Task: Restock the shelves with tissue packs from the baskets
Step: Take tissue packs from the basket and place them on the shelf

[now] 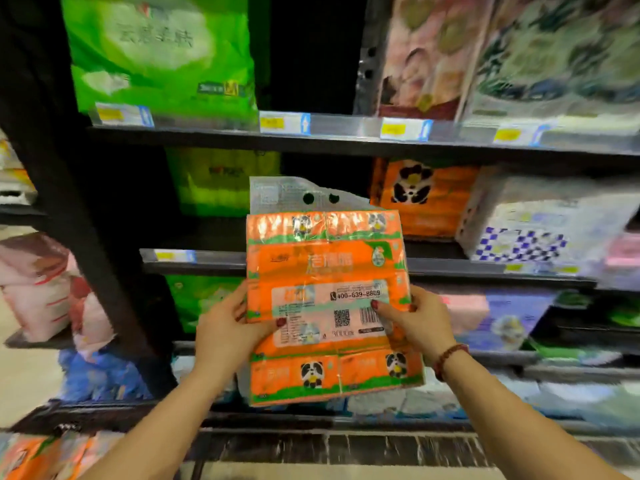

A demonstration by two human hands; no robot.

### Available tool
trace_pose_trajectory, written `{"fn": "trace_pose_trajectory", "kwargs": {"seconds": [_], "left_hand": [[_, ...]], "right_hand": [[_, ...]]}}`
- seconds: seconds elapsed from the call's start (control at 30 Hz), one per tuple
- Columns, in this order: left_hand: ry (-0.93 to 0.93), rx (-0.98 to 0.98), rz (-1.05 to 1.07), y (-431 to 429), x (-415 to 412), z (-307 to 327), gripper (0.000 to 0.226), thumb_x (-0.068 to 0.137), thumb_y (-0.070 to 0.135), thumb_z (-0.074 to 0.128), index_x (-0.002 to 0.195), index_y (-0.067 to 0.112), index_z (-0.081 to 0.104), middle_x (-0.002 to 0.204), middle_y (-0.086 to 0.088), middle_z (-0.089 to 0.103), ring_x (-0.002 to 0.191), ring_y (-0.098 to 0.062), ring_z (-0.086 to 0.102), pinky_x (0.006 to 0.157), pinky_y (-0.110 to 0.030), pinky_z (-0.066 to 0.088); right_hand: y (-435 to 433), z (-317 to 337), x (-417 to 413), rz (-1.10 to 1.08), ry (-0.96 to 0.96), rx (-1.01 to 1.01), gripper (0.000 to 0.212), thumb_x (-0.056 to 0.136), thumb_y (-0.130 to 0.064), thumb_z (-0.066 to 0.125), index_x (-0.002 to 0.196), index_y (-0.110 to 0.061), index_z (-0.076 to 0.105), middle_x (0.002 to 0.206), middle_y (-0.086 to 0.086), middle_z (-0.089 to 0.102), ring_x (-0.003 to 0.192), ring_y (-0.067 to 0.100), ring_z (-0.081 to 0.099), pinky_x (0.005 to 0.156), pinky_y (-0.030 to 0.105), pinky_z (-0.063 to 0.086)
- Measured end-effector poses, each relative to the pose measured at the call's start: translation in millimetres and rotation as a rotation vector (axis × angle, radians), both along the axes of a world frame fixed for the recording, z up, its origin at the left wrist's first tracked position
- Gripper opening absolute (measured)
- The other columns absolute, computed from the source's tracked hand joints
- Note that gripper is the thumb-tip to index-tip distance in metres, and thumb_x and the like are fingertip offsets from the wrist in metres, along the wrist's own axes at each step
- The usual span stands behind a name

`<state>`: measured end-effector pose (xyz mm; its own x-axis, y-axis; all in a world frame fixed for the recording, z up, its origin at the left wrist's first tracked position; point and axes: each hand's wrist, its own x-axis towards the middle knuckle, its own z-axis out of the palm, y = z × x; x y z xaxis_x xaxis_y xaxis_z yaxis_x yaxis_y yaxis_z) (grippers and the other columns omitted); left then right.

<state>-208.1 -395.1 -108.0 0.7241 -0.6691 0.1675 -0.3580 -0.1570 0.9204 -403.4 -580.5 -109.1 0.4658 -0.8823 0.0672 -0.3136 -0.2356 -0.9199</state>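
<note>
Pack (325,261) of tissues, orange with green trim, held upright in the air in front of the shelves (221,138), level with the lower rows and not touching any board. The left hand (225,327) grips its left edge and the right hand (422,320) its right edge. Both thumbs press on the front, red nails showing, and the fingers wrap round behind. A clear punched flap with two holes sticks up at the top.

Print on the front: phone number "400-639-8809", a QR code, a barcode and "3000" plus characters too blurred to read. The big white brand characters on the orange band are also blurred. Panda pictures run along the top and bottom rows. A bead bracelet (450,358) sits on the right wrist.

The shelves are black metal with clear price strips, each holding yellow-and-white tags (284,123) with blue arrows. The tag text is unreadable.

- **Top row:** a green bag (159,53) with large pale characters, a dark gap to its right, then a pink pack (426,57) and a pack with a dark leafy print (561,57).
- **Next row down:** a green pack (221,181), a matching orange panda pack (419,199) behind and to the right of the held one, and a white pack with blue checks (540,223).
- **Lower rows:** green, pink and lilac packs, all smeared by motion.

A second rack at far left holds pink-and-white bags (38,285). Beige floor (20,375) shows below that. More orange packs (31,455) lie at bottom left; what holds them cannot be told.
</note>
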Motion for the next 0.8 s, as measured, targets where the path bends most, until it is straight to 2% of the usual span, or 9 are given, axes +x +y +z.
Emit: {"fn": "trace_pose_trajectory", "kwargs": {"seconds": [0.13,0.2,0.27,0.33,0.4,0.47,0.53,0.63,0.8], "left_hand": [[0.018,0.011,-0.082,-63.4,-48.0,5.7,0.066,0.065,0.018,0.085,0.115,0.046,0.053,0.09,0.019,0.067,0.083,0.009,0.06,0.073,-0.017,0.053],[0.022,0.001,-0.108,-90.8,-71.6,7.0,0.061,0.065,0.014,0.084,0.102,0.052,0.053,0.083,0.024,0.064,0.074,0.016,0.057,0.068,-0.011,0.049],[0.009,-0.002,-0.123,-114.9,-91.9,9.8,0.058,0.066,0.013,0.084,0.092,0.053,0.05,0.078,0.026,0.062,0.071,0.017,0.055,0.066,-0.009,0.046],[-0.02,0.014,-0.137,-135.2,-106.0,13.7,0.051,0.067,0.015,0.083,0.093,0.048,0.053,0.077,0.026,0.061,0.072,0.016,0.053,0.06,-0.002,0.039],[-0.019,0.005,-0.151,-152.4,-113.3,19.1,0.051,0.067,0.015,0.083,0.099,0.043,0.055,0.079,0.025,0.062,0.073,0.014,0.054,0.054,-0.002,0.04],[-0.025,0.007,-0.172,-168.1,-114.7,23.4,0.051,0.067,0.016,0.083,0.105,0.04,0.058,0.084,0.022,0.064,0.077,0.011,0.057,0.057,-0.004,0.043],[-0.038,0.032,-0.178,-182.5,-113.0,27.9,0.049,0.066,0.021,0.084,0.106,0.037,0.061,0.087,0.02,0.067,0.082,0.003,0.062,0.066,-0.015,0.05],[-0.046,0.049,-0.181,-203.7,-106.7,28.8,0.043,0.066,0.021,0.084,0.101,0.034,0.064,0.086,0.016,0.069,0.081,-0.001,0.065,0.07,-0.025,0.055],[-0.069,0.056,-0.184,-234.7,-92.4,24.3,0.043,0.065,0.018,0.084,0.104,0.027,0.067,0.087,0.011,0.072,0.076,0.0,0.066,0.065,-0.02,0.053]], "right_hand": [[-47.5,9.9,-66.4,-0.09,0.002,-0.026,0.013,0.075,-0.024,0.08,0.078,-0.023,0.067,0.063,-0.015,0.069,0.06,-0.004,0.065,0.053,0.014,0.048],[-69.3,15.1,-93.8,-0.118,0.023,-0.023,0.013,0.074,-0.027,0.08,0.077,-0.023,0.067,0.07,-0.01,0.072,0.07,0.006,0.068,0.064,0.026,0.055],[-89.8,19.1,-115.1,-0.131,0.048,-0.018,0.013,0.075,-0.029,0.079,0.08,-0.023,0.067,0.077,-0.005,0.073,0.076,0.011,0.069,0.072,0.035,0.057],[-107.7,21.9,-129.7,-0.149,0.069,-0.02,0.014,0.075,-0.03,0.078,0.082,-0.023,0.068,0.078,-0.006,0.073,0.077,0.011,0.069,0.076,0.038,0.058],[-124.1,26.6,-138.2,-0.163,0.089,-0.038,0.014,0.075,-0.031,0.078,0.08,-0.023,0.067,0.077,-0.006,0.073,0.077,0.011,0.069,0.078,0.039,0.058],[-138.8,31.8,-142.4,-0.169,0.096,-0.043,0.014,0.075,-0.033,0.078,0.078,-0.023,0.067,0.076,-0.006,0.072,0.076,0.013,0.069,0.077,0.04,0.058],[-152.5,33.4,-144.0,-0.169,0.109,-0.049,0.018,0.075,-0.035,0.077,0.078,-0.021,0.067,0.076,-0.002,0.073,0.076,0.017,0.069,0.076,0.041,0.058],[-170.9,31.2,-141.4,-0.178,0.113,-0.038,0.029,0.073,-0.039,0.078,0.084,-0.015,0.066,0.081,0.006,0.073,0.079,0.025,0.07,0.077,0.045,0.058],[-197.3,26.3,-130.5,-0.18,0.096,-0.037,0.036,0.073,-0.037,0.078,0.089,-0.008,0.065,0.084,0.009,0.072,0.081,0.026,0.07,0.078,0.044,0.058]]}}
